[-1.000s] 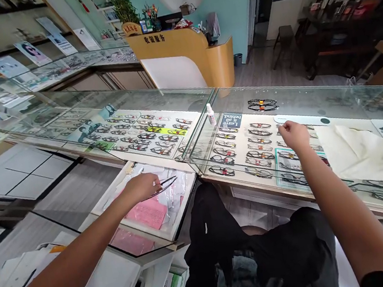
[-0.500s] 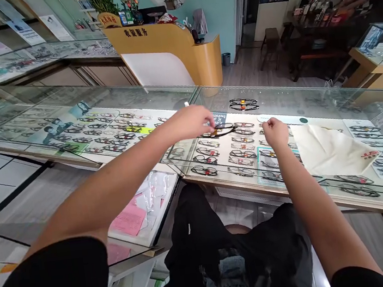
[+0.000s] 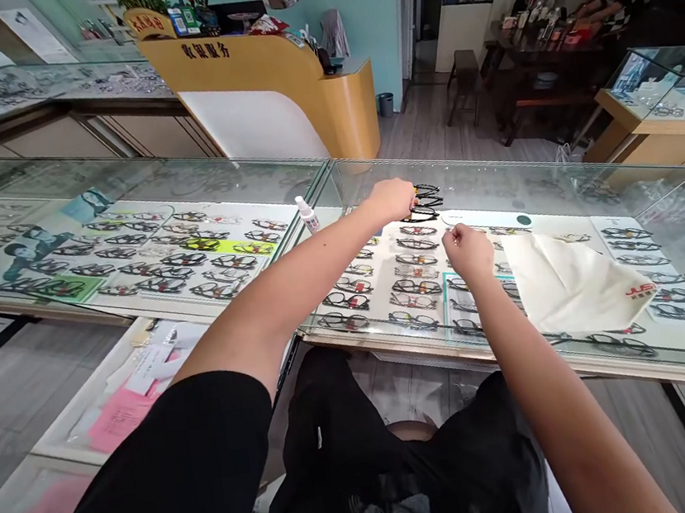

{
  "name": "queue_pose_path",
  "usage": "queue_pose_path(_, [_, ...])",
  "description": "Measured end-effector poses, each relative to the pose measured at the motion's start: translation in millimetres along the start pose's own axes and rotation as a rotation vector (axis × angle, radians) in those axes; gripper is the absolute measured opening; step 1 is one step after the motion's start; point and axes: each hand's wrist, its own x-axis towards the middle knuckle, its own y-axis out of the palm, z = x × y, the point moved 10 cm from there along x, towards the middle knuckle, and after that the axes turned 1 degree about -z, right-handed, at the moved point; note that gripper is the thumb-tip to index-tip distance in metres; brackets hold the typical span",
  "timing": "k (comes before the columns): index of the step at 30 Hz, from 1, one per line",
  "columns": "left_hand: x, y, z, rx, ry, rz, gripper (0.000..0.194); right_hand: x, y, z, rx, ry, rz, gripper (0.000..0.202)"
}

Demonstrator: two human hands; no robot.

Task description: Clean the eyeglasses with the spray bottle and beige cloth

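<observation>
My left hand (image 3: pixel 394 200) is closed on a dark pair of glasses (image 3: pixel 421 215) above the glass counter, just in front of other dark glasses (image 3: pixel 428 190) lying on its top. To the right, my right hand (image 3: pixel 468 251) is curled over the glass with fingers pressed together; whether anything small is between them is hidden. A cream cloth (image 3: pixel 561 284) with red lettering lies spread on the glass right of that hand. A small white spray bottle (image 3: pixel 307 216) stands on the counter beside my left forearm.
Rows of eyeglasses (image 3: pixel 418 287) lie inside the glass showcase (image 3: pixel 333 176). An open drawer with pink papers (image 3: pixel 118 419) is at the lower left. Beyond the counter are a yellow reception desk (image 3: pixel 349 106) and two people at a dark table (image 3: pixel 548 52).
My left hand has moved right with the glasses, up to the ones lying on the counter. The view has shifted, and the spray bottle now shows fully. My right hand keeps its curled shape.
</observation>
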Motion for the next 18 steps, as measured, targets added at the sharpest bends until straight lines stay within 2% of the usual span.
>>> queue_pose_path(7, [17.9,13.8,-2.6,0.04,0.006,0.028,0.034,-0.9,2.9,-1.1,-0.014,0.016,0.009,0.024])
queue_pose_path(13, [19.9,13.2,-8.7,0.052,0.011,0.018,0.03,-2.5,0.4,0.9,-0.025,0.021,0.016,0.024])
queue_pose_path(16, [9.1,5.8,-10.0,0.056,0.02,-0.008,0.034,-2.5,-0.1,0.8,-0.05,0.016,0.015,0.024])
queue_pose_path(18, [-15.2,-6.2,-11.5,0.032,0.049,-0.06,0.039,-2.0,0.0,-1.0,-0.066,0.019,0.014,0.024])
